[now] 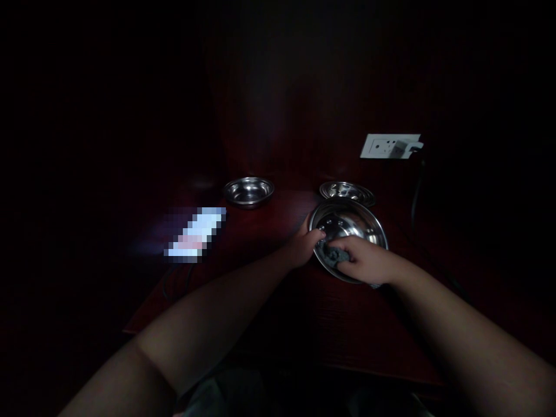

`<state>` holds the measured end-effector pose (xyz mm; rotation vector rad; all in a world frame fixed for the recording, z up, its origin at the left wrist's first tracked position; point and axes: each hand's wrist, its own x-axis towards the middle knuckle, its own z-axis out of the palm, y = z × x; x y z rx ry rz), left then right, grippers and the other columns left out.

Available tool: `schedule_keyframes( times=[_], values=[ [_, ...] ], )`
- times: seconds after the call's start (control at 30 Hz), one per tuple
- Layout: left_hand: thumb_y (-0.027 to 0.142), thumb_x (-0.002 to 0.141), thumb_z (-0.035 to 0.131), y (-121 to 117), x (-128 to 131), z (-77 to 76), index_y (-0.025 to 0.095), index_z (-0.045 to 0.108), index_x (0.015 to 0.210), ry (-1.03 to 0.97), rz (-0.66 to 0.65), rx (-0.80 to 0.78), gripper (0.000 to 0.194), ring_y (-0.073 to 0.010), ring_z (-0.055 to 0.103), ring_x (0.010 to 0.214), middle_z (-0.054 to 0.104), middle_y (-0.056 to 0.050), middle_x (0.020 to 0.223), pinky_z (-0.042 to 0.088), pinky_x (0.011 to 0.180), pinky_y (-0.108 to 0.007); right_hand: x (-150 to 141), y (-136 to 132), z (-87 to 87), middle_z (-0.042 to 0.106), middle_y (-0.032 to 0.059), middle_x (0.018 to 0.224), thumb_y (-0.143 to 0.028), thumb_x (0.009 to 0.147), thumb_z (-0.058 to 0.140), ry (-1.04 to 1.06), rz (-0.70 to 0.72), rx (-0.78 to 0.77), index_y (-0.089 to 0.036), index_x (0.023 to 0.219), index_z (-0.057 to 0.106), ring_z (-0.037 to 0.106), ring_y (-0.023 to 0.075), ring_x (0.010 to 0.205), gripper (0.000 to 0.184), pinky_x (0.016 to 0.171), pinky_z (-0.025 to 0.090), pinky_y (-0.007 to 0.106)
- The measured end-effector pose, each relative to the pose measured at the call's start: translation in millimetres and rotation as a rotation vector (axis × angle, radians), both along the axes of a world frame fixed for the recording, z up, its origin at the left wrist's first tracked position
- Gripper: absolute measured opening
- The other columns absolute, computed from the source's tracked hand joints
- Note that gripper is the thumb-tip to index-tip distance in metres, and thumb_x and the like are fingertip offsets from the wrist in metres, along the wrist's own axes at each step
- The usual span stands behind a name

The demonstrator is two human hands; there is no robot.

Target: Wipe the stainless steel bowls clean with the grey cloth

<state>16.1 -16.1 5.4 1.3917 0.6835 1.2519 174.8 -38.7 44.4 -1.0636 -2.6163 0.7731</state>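
Note:
A shiny steel bowl is tilted toward me above the dark red table. My left hand grips its left rim, thumb over the edge and the other fingers hidden behind the wall. Inside the bowl, my right hand is closed on a dark grey cloth, pressed against the lower left of the inner wall. Part of the cloth is covered by my fingers. Just behind the bowl lies a second steel dish, partly hidden by its rim.
Another steel bowl stands at the back left of the red table. Nearer on the left is a bright, blurred-out screen with a thin cable below it. A white wall socket at the right holds a plug, its cord hanging down.

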Motion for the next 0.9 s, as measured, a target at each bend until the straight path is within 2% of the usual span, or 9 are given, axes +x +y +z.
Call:
schedule_keyframes(
  times=[0.9],
  values=[
    [0.019, 0.066, 0.048, -2.0, -0.8, 1.9, 0.017, 0.046, 0.122, 0.028, 0.014, -0.037, 0.056, -0.0227, 0.049, 0.111, 0.057, -0.006, 0.119, 0.034, 0.099, -0.036, -1.4, 0.1, -1.3, 0.06, -0.0004, 0.068, -0.012, 0.069, 0.044, 0.013, -0.018, -0.006, -0.018, 0.072, 0.055, 0.055, 0.0131, 0.063, 0.013, 0.061, 0.043, 0.024]
  ],
)
